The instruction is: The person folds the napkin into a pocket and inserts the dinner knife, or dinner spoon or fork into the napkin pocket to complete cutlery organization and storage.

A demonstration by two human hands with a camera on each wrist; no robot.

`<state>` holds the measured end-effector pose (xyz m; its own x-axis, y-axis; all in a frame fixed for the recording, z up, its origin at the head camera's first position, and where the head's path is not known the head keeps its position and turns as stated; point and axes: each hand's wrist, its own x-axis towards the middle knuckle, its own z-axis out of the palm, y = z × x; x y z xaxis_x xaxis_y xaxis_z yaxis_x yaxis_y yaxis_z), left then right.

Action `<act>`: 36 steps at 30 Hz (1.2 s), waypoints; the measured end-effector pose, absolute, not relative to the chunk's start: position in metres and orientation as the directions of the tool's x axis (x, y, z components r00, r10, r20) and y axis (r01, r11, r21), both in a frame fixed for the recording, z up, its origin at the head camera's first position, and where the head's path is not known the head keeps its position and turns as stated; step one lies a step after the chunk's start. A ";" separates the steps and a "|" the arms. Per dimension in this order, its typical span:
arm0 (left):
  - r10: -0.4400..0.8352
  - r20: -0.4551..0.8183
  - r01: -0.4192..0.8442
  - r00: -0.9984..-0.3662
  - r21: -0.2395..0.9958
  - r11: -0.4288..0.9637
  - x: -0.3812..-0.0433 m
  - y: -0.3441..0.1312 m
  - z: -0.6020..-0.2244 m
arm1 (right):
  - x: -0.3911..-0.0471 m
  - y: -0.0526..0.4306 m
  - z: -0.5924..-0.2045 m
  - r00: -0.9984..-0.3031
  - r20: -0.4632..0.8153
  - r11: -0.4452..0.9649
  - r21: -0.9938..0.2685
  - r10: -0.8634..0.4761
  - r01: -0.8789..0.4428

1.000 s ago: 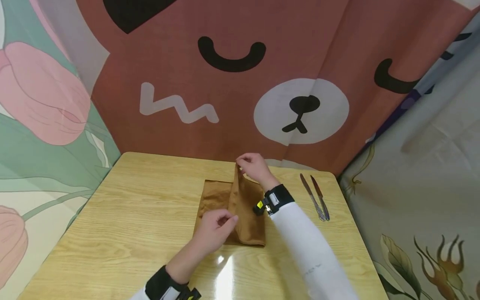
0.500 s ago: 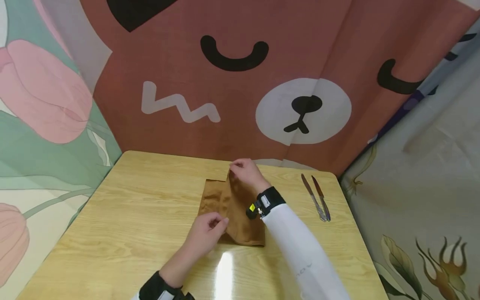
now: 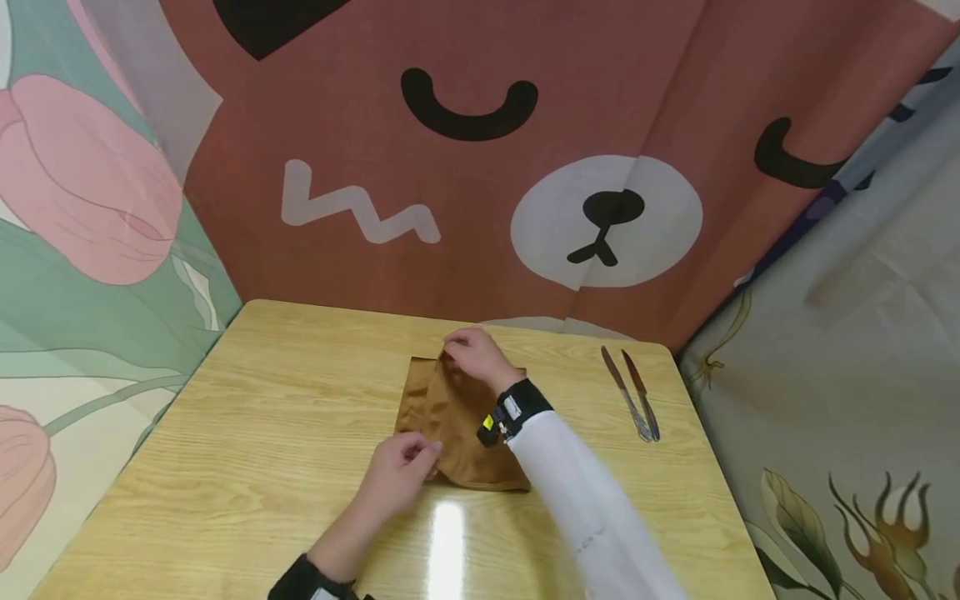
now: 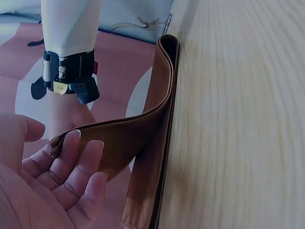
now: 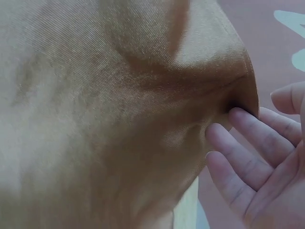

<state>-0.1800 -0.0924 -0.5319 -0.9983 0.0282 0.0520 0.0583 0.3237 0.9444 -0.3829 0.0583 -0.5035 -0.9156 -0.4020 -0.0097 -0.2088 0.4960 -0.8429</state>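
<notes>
A brown satin-like cloth napkin [image 3: 472, 442] lies folded on the wooden table, one layer lifted and bent over to the left. My left hand [image 3: 401, 471] holds the near corner of that raised layer. In the left wrist view, the napkin's edge [image 4: 114, 126] runs between the fingers of the left hand [image 4: 62, 176], rising away from the layers beneath. At the far corner, my right hand [image 3: 476, 354] grips the same layer. Seen from the right wrist, the cloth [image 5: 119, 95] spreads wide, its corner caught at the fingers of the right hand [image 5: 262, 157].
Two table knives [image 3: 626, 392] lie side by side at the table's right, handles toward me. The wooden table [image 3: 262, 433] meets a brown bear-print curtain [image 3: 450, 183] at the back. Patterned curtains also hang at left and right.
Both hands have moved left, carrying the lifted napkin layer over toward the left edge. The right hand has also come slightly lower and nearer. The knives have stayed put.
</notes>
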 end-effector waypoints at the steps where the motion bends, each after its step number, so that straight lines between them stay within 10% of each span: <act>1: 0.019 0.049 0.053 -0.999 0.942 0.331 -0.180 -0.094 -0.533 | -0.382 0.056 -0.505 -0.916 -0.007 0.498 -0.841 -0.402 -0.212; 36: -0.025 -0.177 -0.167 -0.984 0.860 0.482 -0.188 -0.135 -0.567 | -0.358 0.011 -0.540 -0.873 -0.069 0.647 -0.700 -0.484 -0.303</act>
